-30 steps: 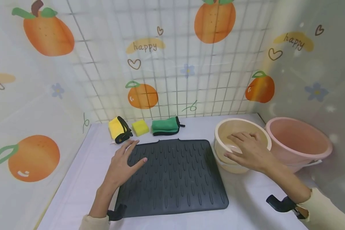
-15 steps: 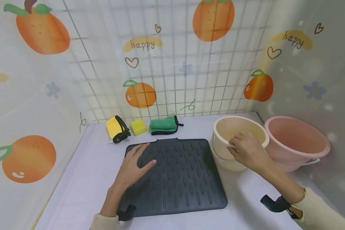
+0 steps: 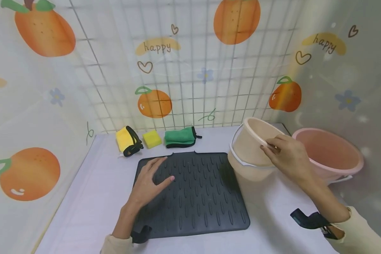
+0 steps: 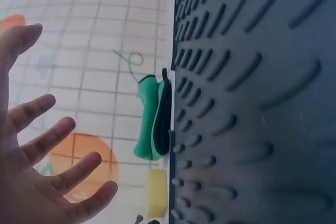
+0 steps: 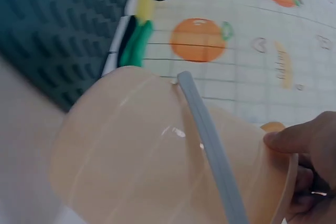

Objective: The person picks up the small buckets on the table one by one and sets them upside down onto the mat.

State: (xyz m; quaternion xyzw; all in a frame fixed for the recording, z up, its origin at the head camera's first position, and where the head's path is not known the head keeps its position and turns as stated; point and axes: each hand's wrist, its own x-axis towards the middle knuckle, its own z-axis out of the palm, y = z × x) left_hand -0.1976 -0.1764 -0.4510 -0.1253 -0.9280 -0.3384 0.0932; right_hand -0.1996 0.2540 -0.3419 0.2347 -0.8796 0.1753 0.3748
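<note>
My right hand point(image 3: 289, 155) pinches the rim of a cream plastic bucket point(image 3: 251, 150), which leans with its mouth toward the back right. In the right wrist view the thumb point(image 5: 291, 139) presses the outside of the bucket point(image 5: 142, 145), with the other fingers over the rim. A pale handle point(image 5: 210, 145) runs across the bucket's side. My left hand point(image 3: 149, 183) hovers over the left part of a dark ridged mat point(image 3: 193, 197), fingers spread and holding nothing. The left wrist view shows those fingers point(image 4: 58, 145) apart from the mat point(image 4: 252, 103).
A pink bucket point(image 3: 330, 151) stands right of the cream one. Behind the mat lie a folded yellow cloth point(image 3: 127, 141) with black trim, a yellow sponge point(image 3: 152, 139) and a folded green cloth point(image 3: 179, 137). A patterned curtain over a wire grid point(image 3: 206, 95) closes off the back.
My right hand closed on the cream bucket's rim, and the bucket has tilted and risen a little. My left hand shifted right, farther over the mat.
</note>
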